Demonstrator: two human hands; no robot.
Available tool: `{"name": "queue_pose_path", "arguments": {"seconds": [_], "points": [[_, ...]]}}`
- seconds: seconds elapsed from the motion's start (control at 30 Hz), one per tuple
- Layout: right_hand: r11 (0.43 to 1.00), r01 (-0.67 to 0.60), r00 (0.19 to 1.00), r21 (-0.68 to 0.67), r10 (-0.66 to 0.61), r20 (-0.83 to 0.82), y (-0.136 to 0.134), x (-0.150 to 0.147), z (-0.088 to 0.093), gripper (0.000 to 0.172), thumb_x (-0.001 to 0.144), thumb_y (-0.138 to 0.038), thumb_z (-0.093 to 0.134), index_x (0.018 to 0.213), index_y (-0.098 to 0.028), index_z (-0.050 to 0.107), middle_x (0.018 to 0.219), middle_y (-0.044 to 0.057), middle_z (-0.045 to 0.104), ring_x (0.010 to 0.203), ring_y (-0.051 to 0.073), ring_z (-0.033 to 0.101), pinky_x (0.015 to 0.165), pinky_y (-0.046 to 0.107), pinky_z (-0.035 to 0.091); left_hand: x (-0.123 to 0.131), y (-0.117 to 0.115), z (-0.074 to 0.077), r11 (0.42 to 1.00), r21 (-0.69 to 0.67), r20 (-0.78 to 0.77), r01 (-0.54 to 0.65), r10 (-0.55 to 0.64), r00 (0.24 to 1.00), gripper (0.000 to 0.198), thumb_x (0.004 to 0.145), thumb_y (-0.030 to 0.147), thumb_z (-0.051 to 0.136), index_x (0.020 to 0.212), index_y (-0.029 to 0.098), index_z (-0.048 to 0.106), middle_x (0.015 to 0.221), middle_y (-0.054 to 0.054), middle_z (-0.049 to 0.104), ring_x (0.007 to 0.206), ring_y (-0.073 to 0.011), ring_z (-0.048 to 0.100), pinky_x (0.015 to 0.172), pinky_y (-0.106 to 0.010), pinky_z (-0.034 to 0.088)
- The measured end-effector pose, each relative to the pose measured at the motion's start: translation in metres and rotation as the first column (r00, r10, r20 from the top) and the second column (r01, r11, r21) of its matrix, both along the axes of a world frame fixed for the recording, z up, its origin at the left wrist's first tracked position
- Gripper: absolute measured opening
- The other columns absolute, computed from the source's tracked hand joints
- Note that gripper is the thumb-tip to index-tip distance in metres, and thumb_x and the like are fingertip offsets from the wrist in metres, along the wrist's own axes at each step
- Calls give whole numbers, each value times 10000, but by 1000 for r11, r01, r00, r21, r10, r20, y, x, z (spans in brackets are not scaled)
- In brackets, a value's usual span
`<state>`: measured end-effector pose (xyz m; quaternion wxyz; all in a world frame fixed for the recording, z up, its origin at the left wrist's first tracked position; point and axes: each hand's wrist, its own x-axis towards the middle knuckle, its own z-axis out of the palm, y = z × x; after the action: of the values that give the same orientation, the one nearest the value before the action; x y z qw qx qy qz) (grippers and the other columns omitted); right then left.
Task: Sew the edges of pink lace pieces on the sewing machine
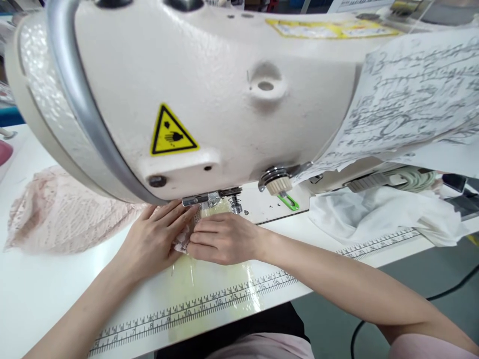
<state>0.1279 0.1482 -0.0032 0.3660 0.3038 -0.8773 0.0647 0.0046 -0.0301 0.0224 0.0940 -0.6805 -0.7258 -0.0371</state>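
A large white sewing machine (224, 99) fills the upper view, its needle area low at the middle. Just in front of that area, my left hand (157, 239) lies with fingers stretched out over a piece of pale pink lace (182, 240). Against the lace from the right, my right hand (224, 238) has its fingers curled and pressed together, gripping the edge. More pink lace fabric (63, 214) is bunched on the table left of my left hand. The needle and the stitching point are hidden by the machine head and my fingers.
A printed ruler tape (202, 305) runs along the front of the white table (41, 294). White cloth (381, 214) lies at the right beside a coiled cord (411, 178). A handwritten paper (415, 89) hangs on the machine. A green loop (290, 202) sits below the tension knob (277, 183).
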Motion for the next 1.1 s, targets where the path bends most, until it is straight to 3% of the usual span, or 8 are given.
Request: {"name": "queue_pose_path", "arguments": {"seconds": [0.43, 0.83, 1.1], "points": [[995, 87, 988, 39, -91, 128, 7, 4, -2, 153, 949, -166, 496, 886, -209, 628, 745, -33, 603, 781, 93, 541, 675, 211, 459, 10, 1, -6, 997, -7, -16, -75, 75, 997, 564, 893, 361, 451, 1423, 167, 443, 1369, -151, 553, 1230, -337, 551, 1053, -539, 339], [987, 145, 988, 70, -148, 37, 12, 3, -3, 174, 953, -132, 476, 857, -201, 603, 740, -60, 622, 765, 72, 550, 688, 205, 465, 13, 4, -5, 997, 31, -79, -66, 69, 995, 524, 914, 364, 447, 1387, 142, 489, 1318, -162, 593, 1175, -342, 590, 1013, -542, 368], [970, 243, 969, 16, -242, -46, 12, 6, 2, 127, 926, -141, 524, 836, -203, 589, 735, -80, 645, 787, 76, 571, 568, 243, 392, 13, 5, -4, 997, 14, -82, -82, 83, 993, 508, 916, 334, 426, 1380, 142, 496, 1304, -168, 602, 1166, -344, 597, 1002, -555, 380]]}}
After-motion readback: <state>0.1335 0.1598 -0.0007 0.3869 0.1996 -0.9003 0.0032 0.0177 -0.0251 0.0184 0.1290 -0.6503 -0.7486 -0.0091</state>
